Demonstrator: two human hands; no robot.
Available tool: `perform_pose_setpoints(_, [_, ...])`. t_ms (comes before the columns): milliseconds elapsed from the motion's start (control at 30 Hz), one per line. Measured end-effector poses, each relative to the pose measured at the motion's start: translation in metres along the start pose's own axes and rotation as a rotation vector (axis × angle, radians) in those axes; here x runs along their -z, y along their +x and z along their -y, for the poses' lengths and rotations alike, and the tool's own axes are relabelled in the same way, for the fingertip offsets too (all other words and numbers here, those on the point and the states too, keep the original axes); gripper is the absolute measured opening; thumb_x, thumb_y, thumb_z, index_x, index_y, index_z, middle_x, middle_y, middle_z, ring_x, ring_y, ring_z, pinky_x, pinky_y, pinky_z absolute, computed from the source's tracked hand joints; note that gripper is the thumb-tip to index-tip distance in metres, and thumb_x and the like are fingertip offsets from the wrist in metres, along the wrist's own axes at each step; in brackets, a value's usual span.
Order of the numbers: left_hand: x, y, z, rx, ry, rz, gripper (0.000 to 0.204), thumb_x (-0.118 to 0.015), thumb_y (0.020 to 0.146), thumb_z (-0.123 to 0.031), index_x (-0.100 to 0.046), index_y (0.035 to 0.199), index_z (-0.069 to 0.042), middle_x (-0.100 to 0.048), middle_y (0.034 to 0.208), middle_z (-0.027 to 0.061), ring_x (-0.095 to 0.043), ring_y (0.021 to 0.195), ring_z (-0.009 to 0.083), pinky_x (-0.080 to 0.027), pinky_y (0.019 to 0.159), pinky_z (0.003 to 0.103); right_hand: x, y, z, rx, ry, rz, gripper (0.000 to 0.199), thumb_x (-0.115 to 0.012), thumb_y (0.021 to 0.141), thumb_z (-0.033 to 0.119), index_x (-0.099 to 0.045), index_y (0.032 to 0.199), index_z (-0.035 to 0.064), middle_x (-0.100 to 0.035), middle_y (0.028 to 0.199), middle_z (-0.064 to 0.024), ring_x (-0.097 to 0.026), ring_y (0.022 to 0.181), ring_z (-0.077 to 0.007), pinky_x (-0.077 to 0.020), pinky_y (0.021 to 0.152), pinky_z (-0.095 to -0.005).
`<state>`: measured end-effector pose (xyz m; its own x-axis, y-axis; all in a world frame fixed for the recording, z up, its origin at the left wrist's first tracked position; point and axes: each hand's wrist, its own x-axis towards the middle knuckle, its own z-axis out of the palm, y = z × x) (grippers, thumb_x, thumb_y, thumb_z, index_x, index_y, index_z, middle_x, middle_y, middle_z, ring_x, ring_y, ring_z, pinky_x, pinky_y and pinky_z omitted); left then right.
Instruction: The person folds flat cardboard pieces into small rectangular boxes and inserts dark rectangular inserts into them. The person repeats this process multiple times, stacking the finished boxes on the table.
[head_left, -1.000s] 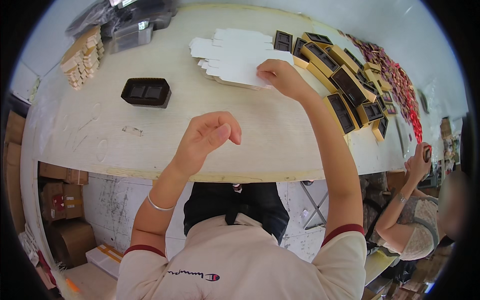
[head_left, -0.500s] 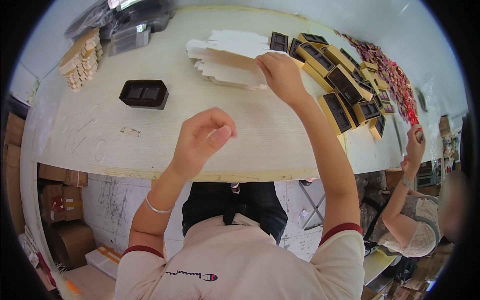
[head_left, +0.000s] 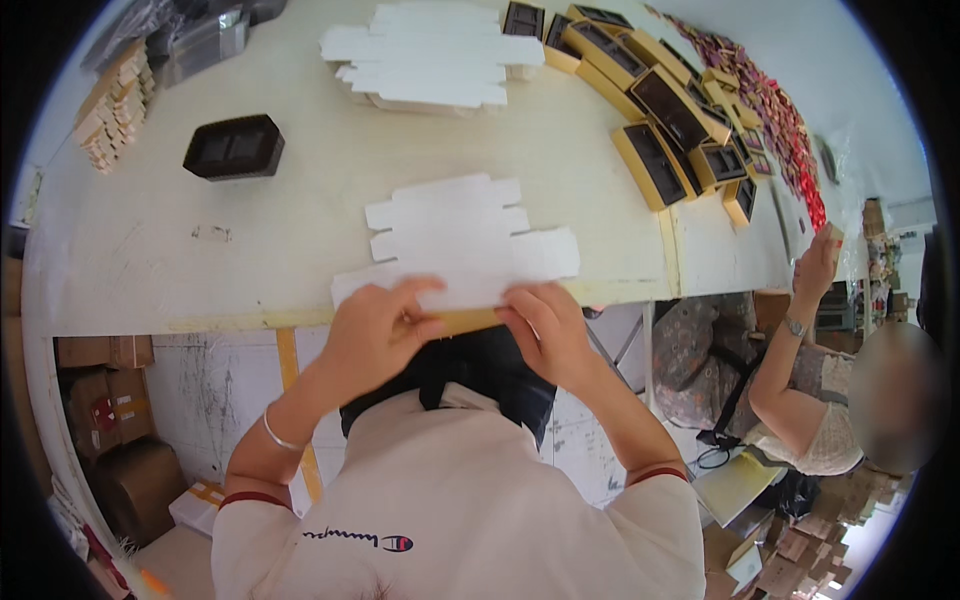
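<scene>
Head: hands (head_left: 370, 325) (head_left: 552, 328) on cardboard (head_left: 450, 235) (white)

From where I sit, I see a wide, pale cream tabletop (head_left: 300, 230) with a yellowish front edge. Near the middle of that edge, a flat white card sheet with notched sides (head_left: 455, 230) lies over it; I can't tell if it all touches. At the back I see a pile of flat white card sheets (head_left: 430, 55). To the left sits a black plastic tray with a hollow middle (head_left: 235, 150). Farther left is a pale tan stack of thin pieces (head_left: 115, 105). On the right, long gold boxes with dark insides (head_left: 650, 165) lean and pile together, beside a heap of little red and gold bits (head_left: 765, 100).
</scene>
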<state>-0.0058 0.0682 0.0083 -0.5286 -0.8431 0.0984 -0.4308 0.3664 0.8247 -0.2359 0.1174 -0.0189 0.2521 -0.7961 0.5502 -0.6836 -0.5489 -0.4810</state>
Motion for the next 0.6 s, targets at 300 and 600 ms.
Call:
perform_pose_setpoints(300, [-0.018,0.000,0.009,-0.423,0.505,-0.077,0.020,-0.068,0.077,-0.008,-0.063,0.096,-0.007,-0.059,0.102,0.0048,-0.055,0.096,0.0278,-0.043,0.084,0.041,-0.004,-0.010,0.000,0.144,-0.239,0.131,0.036,-0.074,0.072,0.011,-0.064,0.105,0.0015,-0.058,0.108,-0.0116,-0.057,0.098,-0.0297,-0.0463,0.083,-0.0418])
perform_pose_setpoints(600, [-0.009,0.033,0.016,-0.212,0.415,0.059,0.015,-0.068,0.081,-0.011,-0.066,0.096,-0.006,-0.056,0.088,0.0054,-0.055,0.081,0.0269,-0.044,0.070,0.040,-0.001,0.040,-0.007,-0.207,-0.143,0.420,0.014,-0.063,0.080,0.002,-0.061,0.095,0.0010,-0.063,0.092,-0.0124,-0.060,0.082,-0.0303,-0.0476,0.070,-0.0370])
